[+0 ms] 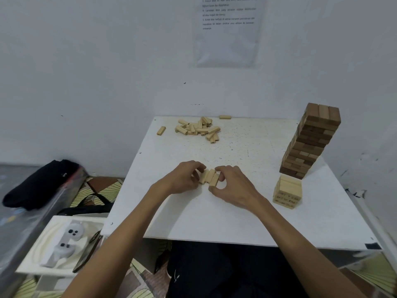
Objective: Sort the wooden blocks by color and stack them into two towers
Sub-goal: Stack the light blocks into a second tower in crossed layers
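On the white table (236,216), three pale wooden blocks (209,177) lie side by side in the middle. My left hand (184,177) pinches their left side and my right hand (232,186) pinches their right side. A tall tower of dark brown blocks (312,140) stands at the right, leaning a little. Just in front of it stands a short tower of pale blocks (287,192). A loose pile of pale blocks (198,127) lies at the far edge of the table.
Single pale blocks lie apart from the pile: a block at the left (161,130) and a block by the wall (225,117). A white tray (38,246) holding two white controllers sits on the floor at the left, beside a black cloth (40,183). A printed sheet (227,31) hangs on the wall.
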Motion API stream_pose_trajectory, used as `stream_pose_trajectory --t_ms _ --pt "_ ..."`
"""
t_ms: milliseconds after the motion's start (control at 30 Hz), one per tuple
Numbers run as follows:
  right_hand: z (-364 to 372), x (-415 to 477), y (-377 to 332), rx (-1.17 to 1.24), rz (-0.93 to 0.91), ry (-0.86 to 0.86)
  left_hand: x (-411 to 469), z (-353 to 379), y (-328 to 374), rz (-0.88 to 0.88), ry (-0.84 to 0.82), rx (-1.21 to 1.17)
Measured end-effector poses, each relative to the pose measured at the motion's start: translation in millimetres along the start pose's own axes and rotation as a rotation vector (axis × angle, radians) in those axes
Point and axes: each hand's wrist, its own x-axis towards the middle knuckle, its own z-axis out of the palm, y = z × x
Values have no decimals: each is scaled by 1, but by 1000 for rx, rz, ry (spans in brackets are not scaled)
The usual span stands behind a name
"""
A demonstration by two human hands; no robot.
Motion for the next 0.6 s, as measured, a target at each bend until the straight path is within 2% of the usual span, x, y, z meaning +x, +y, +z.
stream_pose_trajectory --t_ms 367,600 --pt "-14 20 12 42 -45 -121 3 1 0 44 13 100" --pt "-15 22 15 165 -28 -90 6 6 -5 71 41 53"
